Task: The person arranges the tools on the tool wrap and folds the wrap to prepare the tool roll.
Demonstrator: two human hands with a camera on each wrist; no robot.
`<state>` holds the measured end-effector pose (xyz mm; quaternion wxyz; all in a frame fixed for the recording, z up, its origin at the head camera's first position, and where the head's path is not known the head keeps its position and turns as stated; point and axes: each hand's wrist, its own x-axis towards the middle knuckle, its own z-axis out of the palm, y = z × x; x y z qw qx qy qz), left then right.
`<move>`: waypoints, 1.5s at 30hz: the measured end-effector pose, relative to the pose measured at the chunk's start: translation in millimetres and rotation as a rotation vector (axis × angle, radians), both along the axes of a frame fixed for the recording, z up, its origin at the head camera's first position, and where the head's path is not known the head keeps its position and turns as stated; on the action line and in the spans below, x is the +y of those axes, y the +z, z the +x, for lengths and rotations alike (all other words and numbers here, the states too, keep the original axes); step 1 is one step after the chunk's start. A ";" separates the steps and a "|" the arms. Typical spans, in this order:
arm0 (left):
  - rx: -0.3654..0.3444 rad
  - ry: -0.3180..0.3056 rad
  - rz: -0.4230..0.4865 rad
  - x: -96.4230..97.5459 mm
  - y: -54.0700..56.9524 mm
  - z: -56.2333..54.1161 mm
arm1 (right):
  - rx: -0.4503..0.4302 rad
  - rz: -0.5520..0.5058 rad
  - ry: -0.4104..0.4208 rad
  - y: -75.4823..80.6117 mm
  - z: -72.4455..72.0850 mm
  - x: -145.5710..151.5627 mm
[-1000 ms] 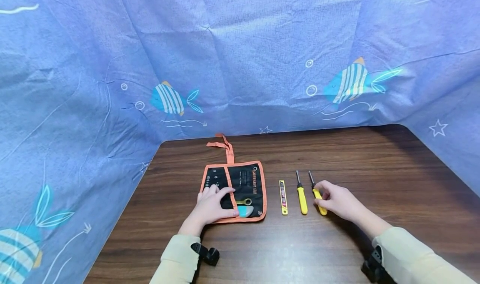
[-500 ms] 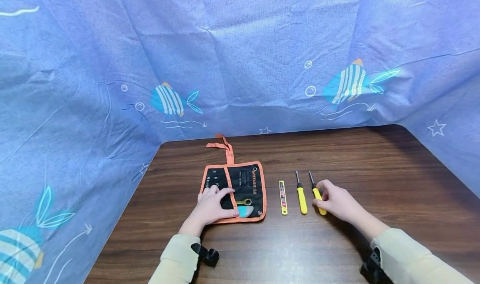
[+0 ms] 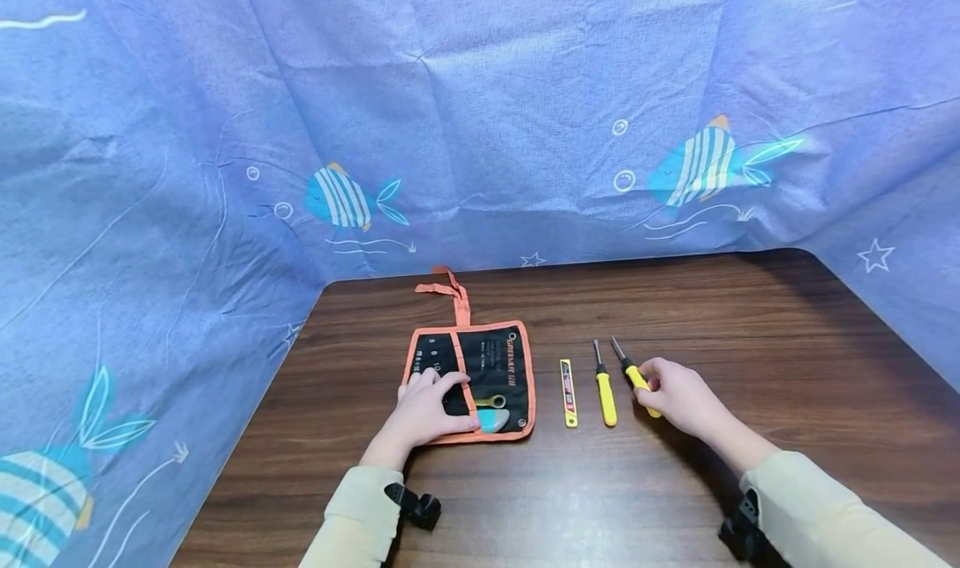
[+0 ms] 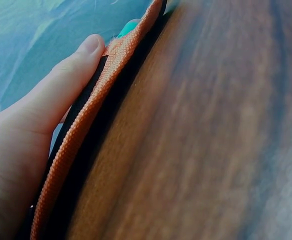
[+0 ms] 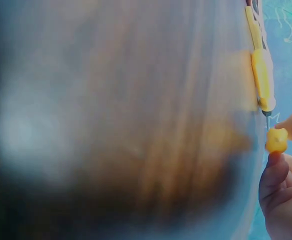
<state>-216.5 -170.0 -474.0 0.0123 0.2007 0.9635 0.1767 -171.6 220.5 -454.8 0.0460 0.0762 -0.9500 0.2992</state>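
Note:
My left hand (image 3: 423,409) rests on a black tool pouch (image 3: 491,359) with orange edging, thumb and fingers spread. The left wrist view shows its thumb (image 4: 81,62) lying straight along the orange trim. A ring-ended wrench (image 3: 492,402) and a teal and grey rounded piece (image 3: 492,420) poke out of the pocket by that hand. My right hand (image 3: 678,397) pinches the yellow handle of a screwdriver (image 3: 637,377), its shaft slanting away to the upper left; the handle's butt (image 5: 277,140) shows between thumb and fingers. A second yellow screwdriver (image 3: 606,401) lies just left.
A slim yellow case (image 3: 567,393) with a printed label lies between the pouch and the screwdrivers. Orange ties (image 3: 459,301) stretch from the pouch's far edge. Blue fish-print cloth (image 3: 480,134) hangs behind the brown wooden table (image 3: 555,510).
The right hand now tilts its screwdriver, the tip swung to the left toward the second one and the handle shifted slightly right. The left hand and pouch have stayed put.

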 end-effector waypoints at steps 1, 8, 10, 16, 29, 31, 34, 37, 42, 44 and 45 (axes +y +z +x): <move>0.002 0.000 -0.001 -0.1 0.1 0.0 | 0.012 -0.001 0.004 0.4 -1.7 -0.7; 0.000 0.005 0.005 -0.5 -0.3 0.3 | 0.040 -0.018 0.079 3.6 -13.9 -15.1; 0.003 0.008 0.008 -0.4 -0.3 0.6 | 0.038 -0.014 0.106 4.3 -17.4 -21.1; 0.014 0.012 0.014 -0.4 -0.3 0.5 | 0.007 -0.009 0.165 10.4 -25.2 -38.8; 0.017 0.017 0.016 0.2 -0.5 0.1 | 0.041 0.064 0.392 14.7 -42.4 -81.6; 0.016 0.019 0.017 0.4 -0.2 0.1 | 0.034 0.071 0.429 15.6 -44.5 -88.2; 0.013 0.021 0.019 0.6 0.1 0.1 | 0.007 0.068 0.468 17.4 -46.8 -97.4; 0.008 0.021 0.014 0.9 0.1 -0.1 | -0.017 0.072 0.484 18.4 -49.2 -105.7; -0.003 0.019 0.004 0.8 0.5 0.0 | -0.006 0.117 0.477 18.4 -53.5 -119.3; -0.006 0.021 0.008 0.5 1.2 0.1 | -0.001 0.135 0.475 18.0 -55.5 -124.3; -0.006 0.021 0.009 0.3 1.7 0.3 | -0.004 0.136 0.475 18.0 -56.4 -126.6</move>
